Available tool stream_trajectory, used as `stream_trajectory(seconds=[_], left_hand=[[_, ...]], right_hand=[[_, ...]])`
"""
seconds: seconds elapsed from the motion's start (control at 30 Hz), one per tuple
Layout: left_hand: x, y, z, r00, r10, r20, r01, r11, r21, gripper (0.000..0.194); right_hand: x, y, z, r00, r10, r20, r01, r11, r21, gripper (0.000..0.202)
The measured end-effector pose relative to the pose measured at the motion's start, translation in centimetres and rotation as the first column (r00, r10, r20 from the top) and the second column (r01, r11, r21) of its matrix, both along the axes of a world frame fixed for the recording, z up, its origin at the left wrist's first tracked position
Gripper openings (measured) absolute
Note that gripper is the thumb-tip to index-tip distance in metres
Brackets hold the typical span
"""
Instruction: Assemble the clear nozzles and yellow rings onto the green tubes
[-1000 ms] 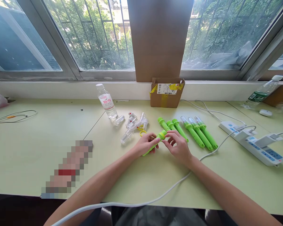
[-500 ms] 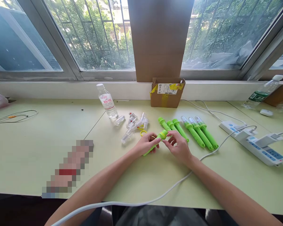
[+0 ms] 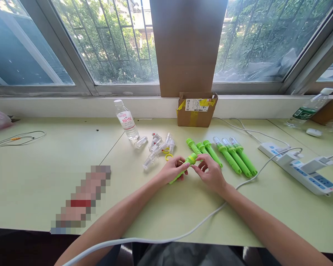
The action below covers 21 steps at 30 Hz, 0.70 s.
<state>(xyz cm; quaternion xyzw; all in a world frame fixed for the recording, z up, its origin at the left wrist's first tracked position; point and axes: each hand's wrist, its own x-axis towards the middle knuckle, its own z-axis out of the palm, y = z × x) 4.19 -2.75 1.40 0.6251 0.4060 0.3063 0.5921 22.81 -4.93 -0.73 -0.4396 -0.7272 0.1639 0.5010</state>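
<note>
My left hand (image 3: 175, 169) is wrapped round a green plastic tube (image 3: 191, 159) with a ribbed, threaded neck and a yellowish band. The tube slants up to the right, its lower part mostly covered by my fingers. At its neck end, the bent fingertips of my right hand (image 3: 209, 170) pinch against the rim; any smaller part between them is hidden. Just beyond my hands lie several similar uncapped green tubes (image 3: 213, 153). Three more green tubes with clear domed caps (image 3: 236, 157) are lined up to their right. Clear plastic caps (image 3: 155, 147) and yellow rings (image 3: 169, 157) sit left of my hands.
A water bottle (image 3: 127, 120) and a cardboard box (image 3: 195, 116) stand near the window ledge. On the right lies a white power strip (image 3: 296, 168) with plugs. A white cable (image 3: 202, 221) crosses the table beneath my right forearm. A pixelated object (image 3: 80, 201) lies at left.
The view has shifted very slightly. Both hands keep the same hold on the green tube, and nothing else has visibly moved.
</note>
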Motion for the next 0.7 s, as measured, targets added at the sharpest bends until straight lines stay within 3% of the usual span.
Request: stream_trajectory(seconds=[0.7], left_hand=[[0.23, -0.28, 0.86, 0.997, 0.07, 0.022, -0.07, 0.997, -0.028, 0.04]], right_hand=[[0.83, 0.34, 0.6, 0.993, -0.095, 0.067, 0.093, 0.995, 0.042, 0.014]])
